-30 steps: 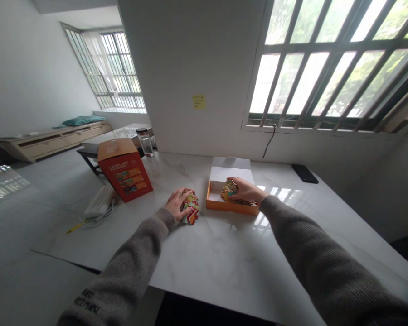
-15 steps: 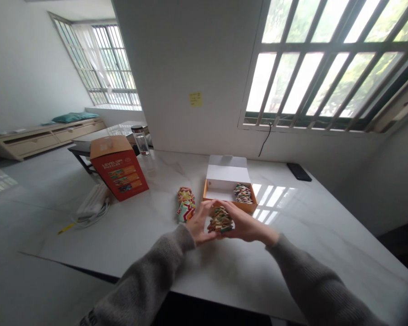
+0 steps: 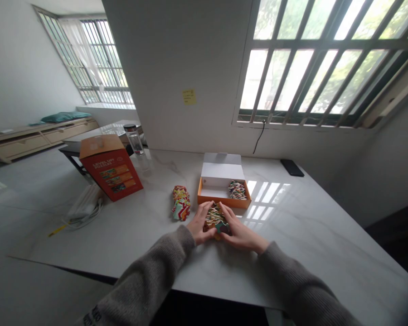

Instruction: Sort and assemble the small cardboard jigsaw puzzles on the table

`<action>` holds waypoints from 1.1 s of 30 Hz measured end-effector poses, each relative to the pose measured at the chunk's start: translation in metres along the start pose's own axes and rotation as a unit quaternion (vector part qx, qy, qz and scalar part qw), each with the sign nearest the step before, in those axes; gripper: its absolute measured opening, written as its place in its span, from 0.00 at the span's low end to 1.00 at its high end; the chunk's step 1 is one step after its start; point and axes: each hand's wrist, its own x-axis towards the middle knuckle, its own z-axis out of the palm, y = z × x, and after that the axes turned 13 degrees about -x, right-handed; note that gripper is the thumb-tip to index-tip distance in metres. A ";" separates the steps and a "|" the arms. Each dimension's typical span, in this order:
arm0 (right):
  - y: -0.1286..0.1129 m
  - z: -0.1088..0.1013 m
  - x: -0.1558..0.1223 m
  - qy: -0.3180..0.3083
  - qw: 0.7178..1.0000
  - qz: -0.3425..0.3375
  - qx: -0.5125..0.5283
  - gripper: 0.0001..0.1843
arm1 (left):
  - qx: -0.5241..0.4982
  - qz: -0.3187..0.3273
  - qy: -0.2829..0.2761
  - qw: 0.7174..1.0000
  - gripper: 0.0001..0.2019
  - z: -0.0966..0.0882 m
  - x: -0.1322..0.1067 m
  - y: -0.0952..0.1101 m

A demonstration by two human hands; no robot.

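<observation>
Toward the left of the white marble table (image 3: 146, 235), a coiled white cable (image 3: 85, 213) lies near the edge with a thin yellow stick (image 3: 57, 231) just past it. Farther back stands a red-and-orange puzzle carton (image 3: 110, 170), its printed face turned toward the person, beside a clear glass bottle (image 3: 134, 141). Nearer the middle, a small heap of colourful jigsaw pieces (image 3: 181, 203) sits loose on the marble just left of the hands, apparently set aside within easy reach. The left hand (image 3: 200, 224) and right hand (image 3: 240, 234) are close together, curved in from either side and clamped on a stack of puzzle pieces (image 3: 216, 222) low over the table, seemingly because loose pieces need support from both sides to hold together. Just beyond them sits an orange box tray (image 3: 204, 198), its white lid (image 3: 222, 172) folded back to leave the inside open, with a smaller pile of pieces (image 3: 237, 190) at its right end. Farther right, a black phone (image 3: 292, 167) lies near the far edge.
</observation>
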 end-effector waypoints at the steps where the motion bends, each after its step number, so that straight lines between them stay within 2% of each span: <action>1: 0.002 0.001 0.000 -0.002 1.000 0.010 -0.011 0.52 | 0.007 -0.005 -0.004 1.000 0.45 0.000 0.001 0.000; 5: 0.008 0.003 0.003 -0.022 0.998 0.037 -0.039 0.50 | 0.015 -0.028 -0.004 1.000 0.42 0.001 0.004 -0.001; 9: 0.008 -0.005 0.002 -0.027 0.999 0.023 -0.026 0.44 | 0.036 -0.040 0.000 0.999 0.33 0.002 0.006 -0.003; 11: 0.006 -0.018 0.002 0.020 0.999 0.029 -0.013 0.38 | 0.070 -0.044 0.002 0.997 0.31 0.003 0.007 -0.003; 14: 0.010 -0.048 0.008 0.119 0.992 0.036 -0.016 0.25 | 0.105 -0.041 0.000 0.994 0.31 0.004 0.006 0.000; 16: 0.022 -0.071 0.018 0.165 0.984 0.029 -0.053 0.18 | 0.117 -0.030 -0.006 0.993 0.33 0.005 0.005 0.001; 18: 0.041 -0.092 0.031 0.188 0.975 0.030 -0.117 0.16 | 0.132 -0.020 -0.011 0.991 0.35 0.005 0.003 0.001; 20: 0.063 -0.106 0.045 0.150 0.970 0.031 -0.191 0.18 | 0.149 -0.020 -0.016 0.988 0.36 0.006 -0.001 0.001; 22: 0.081 -0.114 0.056 0.080 0.967 0.046 -0.238 0.23 | 0.164 -0.023 -0.017 0.986 0.37 0.007 -0.004 0.000; 24: 0.094 -0.115 0.062 0.016 0.962 0.065 -0.265 0.29 | 0.174 -0.016 -0.007 0.985 0.37 0.005 -0.005 0.001; 26: 0.101 -0.114 0.065 -0.021 0.956 0.078 -0.282 0.34 | 0.181 0.006 0.004 0.983 0.36 0.002 -0.002 0.005; 30: 0.106 -0.106 0.065 -0.038 0.954 0.087 -0.284 0.35 | 0.205 0.048 0.012 0.978 0.31 -0.009 0.017 0.016; 33: 0.106 -0.100 0.065 -0.035 0.955 0.098 -0.278 0.34 | 0.231 0.054 0.014 0.971 0.29 -0.014 0.036 0.016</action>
